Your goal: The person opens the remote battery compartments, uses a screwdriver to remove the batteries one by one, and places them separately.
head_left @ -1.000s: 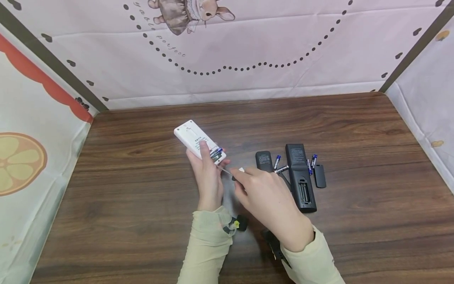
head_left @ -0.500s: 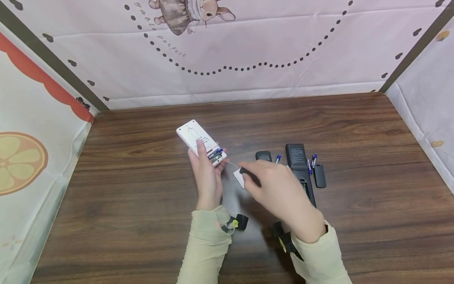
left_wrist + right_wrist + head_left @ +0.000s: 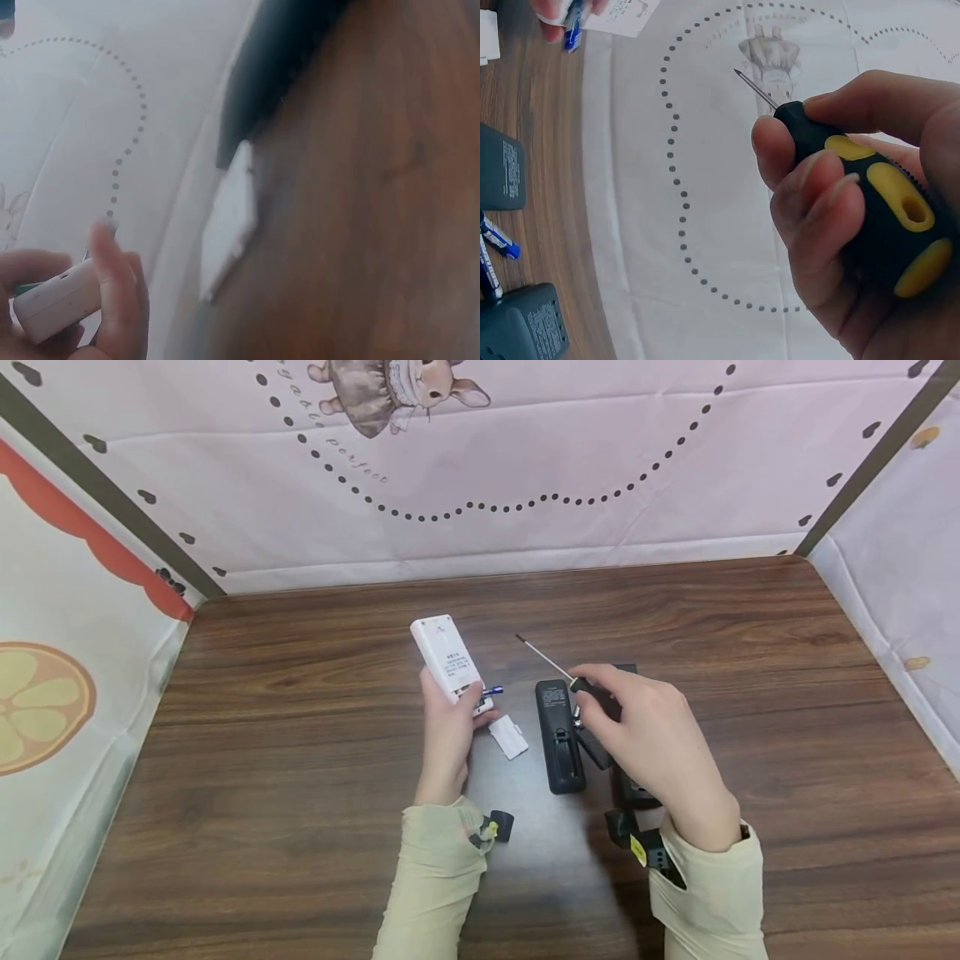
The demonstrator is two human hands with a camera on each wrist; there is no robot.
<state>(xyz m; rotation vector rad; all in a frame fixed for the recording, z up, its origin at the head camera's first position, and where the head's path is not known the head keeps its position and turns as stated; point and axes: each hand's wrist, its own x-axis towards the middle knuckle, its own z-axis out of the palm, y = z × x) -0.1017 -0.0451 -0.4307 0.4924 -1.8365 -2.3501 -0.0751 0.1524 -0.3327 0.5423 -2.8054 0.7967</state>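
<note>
In the head view my left hand (image 3: pixel 446 735) grips a white remote control (image 3: pixel 447 653), back side up, thumb over its battery compartment. A blue-and-silver battery (image 3: pixel 492 691) sticks out at an angle from that compartment. Just below the remote's lower end lies its white battery cover (image 3: pixel 510 737), flat on the table. My right hand (image 3: pixel 663 739) holds a screwdriver (image 3: pixel 855 172) by its black-and-yellow handle, raised over the black remotes. The thin shaft points up and left, its tip apart from everything. In the left wrist view the fingers wrap the white remote's end (image 3: pixel 60 304).
A small black remote (image 3: pixel 558 735) lies face down to the right of the cover. The larger black remote (image 3: pixel 636 792) is mostly hidden under my right hand. Loose batteries (image 3: pixel 499 240) lie between them. A printed cloth wall (image 3: pixel 600 443) stands behind the table.
My right hand with the screwdriver has moved right, away from the white remote. The left hand has shifted right and turned the remote more upright. The battery now sticks out, and the cover shows fully.
</note>
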